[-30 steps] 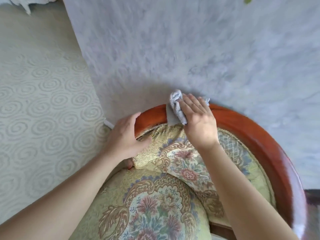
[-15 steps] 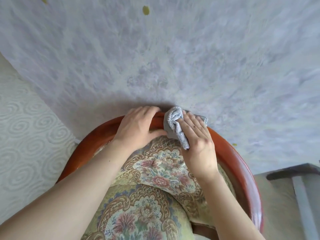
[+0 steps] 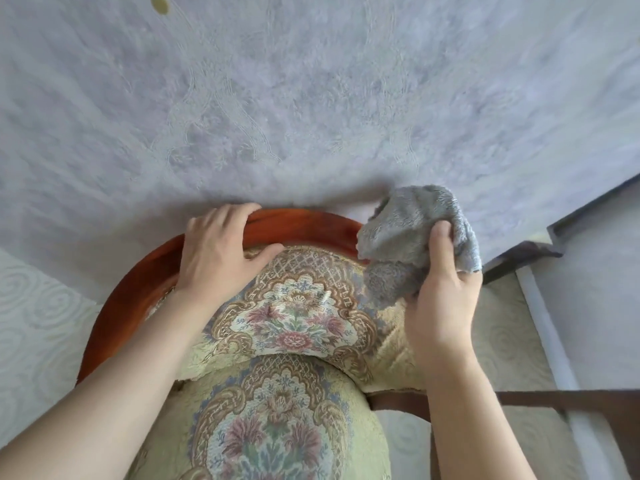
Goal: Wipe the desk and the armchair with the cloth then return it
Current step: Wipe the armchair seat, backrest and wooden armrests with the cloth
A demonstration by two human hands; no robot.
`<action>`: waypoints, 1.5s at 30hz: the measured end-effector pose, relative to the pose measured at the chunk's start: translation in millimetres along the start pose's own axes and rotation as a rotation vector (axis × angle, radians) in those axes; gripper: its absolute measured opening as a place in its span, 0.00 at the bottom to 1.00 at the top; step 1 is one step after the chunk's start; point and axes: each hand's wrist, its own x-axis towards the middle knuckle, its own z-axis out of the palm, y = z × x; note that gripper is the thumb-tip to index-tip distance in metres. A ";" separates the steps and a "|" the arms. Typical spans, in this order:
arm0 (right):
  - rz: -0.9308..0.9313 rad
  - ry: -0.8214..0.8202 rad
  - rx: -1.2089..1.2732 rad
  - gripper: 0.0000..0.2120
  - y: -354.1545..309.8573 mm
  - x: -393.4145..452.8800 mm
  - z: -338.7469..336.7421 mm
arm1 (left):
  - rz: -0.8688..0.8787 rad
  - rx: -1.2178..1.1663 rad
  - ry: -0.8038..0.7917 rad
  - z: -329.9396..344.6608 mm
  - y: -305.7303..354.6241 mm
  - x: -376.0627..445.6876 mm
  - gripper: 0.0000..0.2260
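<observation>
Pale lilac wallpaper is filling the background right behind the armchair [image 3: 294, 320], so we're working in a tight gap. We're wiping the curved wooden back rail [image 3: 304, 226]; best bet is probably dragging the cloth [image 3: 412, 237] along the curve with steady pressure, keeping it off the wall. Our right hand [image 3: 440, 303] is gripping the bunched grey cloth at the rail's right end, thumb pressing on top. Our left hand [image 3: 218, 251] is curling over the rail, steadying things.

Left hand [image 3: 216, 251] lies palm-down, fingers curled over the curved reddish wooden chair rail [image 3: 301, 225]; right hand [image 3: 441, 299] grips the crumpled grey terry cloth [image 3: 408, 237], thumb pressed on top
</observation>
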 end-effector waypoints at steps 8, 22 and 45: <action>-0.078 0.489 -0.030 0.06 -27.0 -15.2 -70.9 | 0.521 -0.228 -0.033 19.8 69.8 36.0 0.34; -0.064 0.608 -0.620 0.17 67.9 -26.0 -89.0 | 0.911 0.201 -0.253 73.9 166.2 73.1 0.32; -0.327 0.379 -0.973 0.24 108.6 -13.5 -53.1 | 0.852 0.108 -0.260 71.9 169.1 67.0 0.19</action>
